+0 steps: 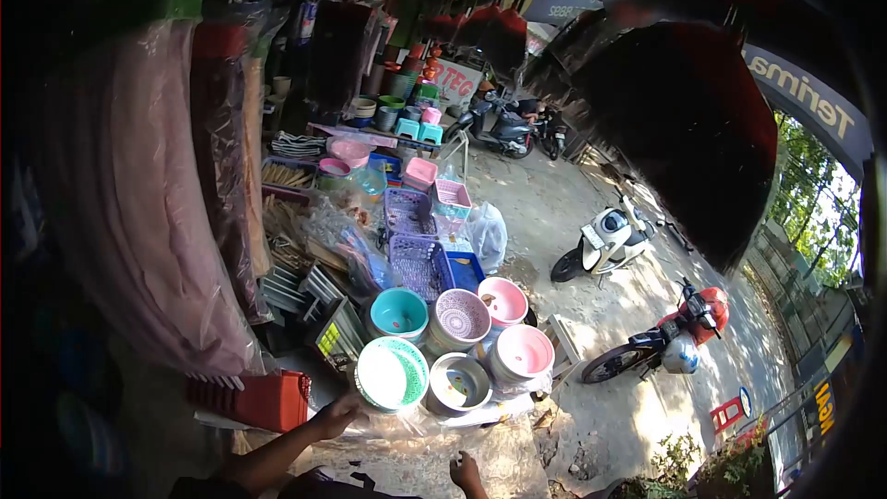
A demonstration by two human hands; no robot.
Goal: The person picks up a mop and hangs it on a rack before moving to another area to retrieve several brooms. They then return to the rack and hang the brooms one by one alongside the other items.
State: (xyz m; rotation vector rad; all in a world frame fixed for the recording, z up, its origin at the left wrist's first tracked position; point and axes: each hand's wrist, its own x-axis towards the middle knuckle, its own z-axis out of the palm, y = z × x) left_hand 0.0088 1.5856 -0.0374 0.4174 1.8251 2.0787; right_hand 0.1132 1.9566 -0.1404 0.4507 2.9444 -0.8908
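My left hand reaches in from the bottom with its fingers out, close beside the lower left of a green and white basket. Lower down and to the right, my right hand is curled, with nothing visible in it. Around the green and white basket stand a grey metallic-looking pail, a teal tub, a pale pink patterned basket and two pink tubs, one in front and one behind. A red plastic container is left of my left hand.
Purple baskets and plastic-wrapped goods fill the stall behind. Long wrapped pink items hang at the left. A white scooter and a motorcycle with a red part are parked on the pavement at the right. Dark goods hang overhead.
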